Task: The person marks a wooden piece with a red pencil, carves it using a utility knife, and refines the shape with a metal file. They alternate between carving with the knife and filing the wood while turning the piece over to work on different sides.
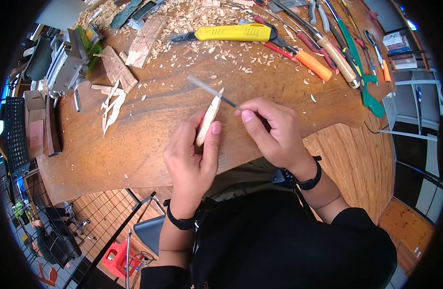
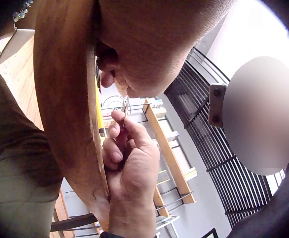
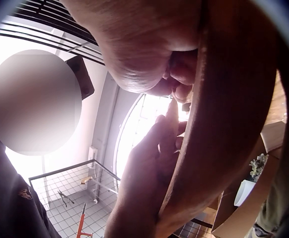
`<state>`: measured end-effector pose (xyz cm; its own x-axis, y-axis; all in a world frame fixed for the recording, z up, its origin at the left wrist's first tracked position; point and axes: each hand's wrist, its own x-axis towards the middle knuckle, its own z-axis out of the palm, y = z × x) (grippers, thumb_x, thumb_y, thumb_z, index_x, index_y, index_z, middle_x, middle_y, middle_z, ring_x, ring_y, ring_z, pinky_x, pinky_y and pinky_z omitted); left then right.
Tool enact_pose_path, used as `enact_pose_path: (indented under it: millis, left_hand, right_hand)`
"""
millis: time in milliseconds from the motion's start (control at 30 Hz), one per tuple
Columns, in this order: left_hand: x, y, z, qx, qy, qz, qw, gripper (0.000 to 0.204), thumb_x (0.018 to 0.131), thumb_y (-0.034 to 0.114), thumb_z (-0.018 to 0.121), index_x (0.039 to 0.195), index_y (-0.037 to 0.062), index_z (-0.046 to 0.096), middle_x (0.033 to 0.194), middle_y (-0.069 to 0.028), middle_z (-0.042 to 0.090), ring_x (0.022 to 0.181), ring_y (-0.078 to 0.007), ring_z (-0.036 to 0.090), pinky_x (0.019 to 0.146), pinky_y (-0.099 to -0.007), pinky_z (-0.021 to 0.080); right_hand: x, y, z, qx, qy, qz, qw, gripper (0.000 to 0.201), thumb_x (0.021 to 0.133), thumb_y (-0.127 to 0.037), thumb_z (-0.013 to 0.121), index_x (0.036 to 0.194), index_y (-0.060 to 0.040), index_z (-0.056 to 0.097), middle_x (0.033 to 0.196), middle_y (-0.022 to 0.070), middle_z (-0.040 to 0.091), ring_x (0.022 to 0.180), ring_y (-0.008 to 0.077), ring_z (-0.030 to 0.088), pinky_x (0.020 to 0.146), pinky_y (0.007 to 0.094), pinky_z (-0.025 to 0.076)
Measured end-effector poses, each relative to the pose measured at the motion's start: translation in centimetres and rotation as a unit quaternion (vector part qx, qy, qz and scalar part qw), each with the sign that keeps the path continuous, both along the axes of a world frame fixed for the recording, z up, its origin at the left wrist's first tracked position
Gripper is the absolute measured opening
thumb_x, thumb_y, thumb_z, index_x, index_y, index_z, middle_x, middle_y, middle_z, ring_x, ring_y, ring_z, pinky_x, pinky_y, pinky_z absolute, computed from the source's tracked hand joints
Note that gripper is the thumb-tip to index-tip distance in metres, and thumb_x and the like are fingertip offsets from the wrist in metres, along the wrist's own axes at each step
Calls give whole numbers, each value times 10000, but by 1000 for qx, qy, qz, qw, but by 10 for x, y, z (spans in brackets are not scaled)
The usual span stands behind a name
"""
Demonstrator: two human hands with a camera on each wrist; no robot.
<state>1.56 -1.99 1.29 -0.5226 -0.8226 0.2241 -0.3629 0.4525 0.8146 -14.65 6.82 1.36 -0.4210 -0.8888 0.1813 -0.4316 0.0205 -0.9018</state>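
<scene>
In the head view my left hand (image 1: pixel 186 151) grips a pale carved wooden stick (image 1: pixel 210 117) near the table's front edge, its pointed end up and away from me. My right hand (image 1: pixel 273 129) pinches one end of a thin, flat grey strip (image 1: pixel 202 85) between thumb and index finger. The strip is motion-blurred and crosses the stick near its tip; its exact kind cannot be told. The right wrist view shows the stick (image 3: pixel 172 118) rising from the left hand (image 3: pixel 147 161). In the left wrist view, the right hand (image 2: pixel 134 161) has its fingers curled.
A yellow utility knife (image 1: pixel 233 32) lies beyond my hands among wood shavings (image 1: pixel 187 21). An orange-handled tool (image 1: pixel 313 65), a wooden-handled tool (image 1: pixel 338 62) and pliers (image 1: pixel 319 17) lie at the right back. A metal vise (image 1: pixel 67 60), wood blocks (image 1: pixel 118 70) and split scraps (image 1: pixel 114 110) are leftward.
</scene>
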Motion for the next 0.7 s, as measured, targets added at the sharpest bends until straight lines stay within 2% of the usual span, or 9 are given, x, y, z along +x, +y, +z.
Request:
enact_pose_path:
  millis: [67, 167, 300, 367, 400, 600, 667, 700]
  left_hand:
    - [-1, 1, 5, 12, -13, 5, 1000, 225, 960, 178, 715, 1099, 0, 702, 771, -126, 629, 618, -213, 594, 577, -325, 461]
    - [0, 1, 0, 13, -16, 6, 1000, 225, 957, 177, 718, 1098, 2, 703, 767, -123, 630, 603, -208, 586, 557, -323, 451]
    - [-1, -1, -4, -19, 4, 3, 1000, 222, 953, 172, 721, 1097, 3, 705, 764, -118, 634, 588, -200, 580, 536, -315, 444]
    - [-1, -1, -6, -15, 7, 2, 1000, 221, 951, 168, 722, 1097, 3, 705, 767, -119, 635, 587, -201, 580, 536, -314, 445]
    - [-1, -1, -6, -11, 11, 1, 1000, 220, 950, 165, 723, 1097, 3, 705, 769, -120, 637, 586, -202, 581, 536, -314, 446]
    - [-2, -1, -7, -16, 10, 3, 1000, 224, 948, 167, 731, 1095, 0, 706, 774, -118, 638, 583, -195, 576, 524, -305, 439]
    - [-1, -1, -8, -15, 11, 2, 1000, 226, 947, 169, 734, 1094, 0, 706, 775, -118, 638, 584, -195, 575, 526, -305, 439]
    - [0, -1, -8, -16, 12, 1, 1000, 228, 946, 171, 736, 1093, -1, 707, 777, -118, 639, 586, -194, 574, 528, -305, 439]
  right_hand:
    - [0, 0, -3, -4, 17, 25, 1000, 109, 968, -114, 629, 962, -18, 681, 787, 149, 657, 653, 291, 663, 583, 357, 489]
    - [1, 0, -1, 7, 48, 61, 997, 103, 961, -109, 627, 956, -20, 679, 797, 159, 659, 676, 326, 667, 594, 380, 498]
    - [3, -2, -3, -2, 36, 55, 998, 101, 959, -111, 627, 947, -25, 678, 805, 155, 664, 690, 338, 670, 599, 391, 502]
    - [6, -5, -5, -12, 49, -25, 998, 101, 959, -114, 629, 948, -26, 679, 809, 159, 665, 705, 356, 670, 609, 397, 508]
    - [6, -4, -4, -12, 49, -25, 998, 101, 959, -114, 629, 948, -26, 679, 809, 159, 665, 705, 356, 670, 609, 397, 508]
    - [3, -2, -6, -7, 66, 51, 997, 112, 966, -122, 625, 972, -20, 669, 818, 174, 661, 726, 375, 669, 617, 409, 512]
    - [5, -4, -7, -10, 56, -24, 998, 113, 970, -128, 622, 977, -25, 669, 811, 169, 661, 725, 374, 671, 610, 413, 510]
    - [5, -4, -6, -10, 56, -24, 998, 113, 970, -128, 622, 977, -25, 669, 811, 169, 661, 725, 374, 671, 610, 413, 510]
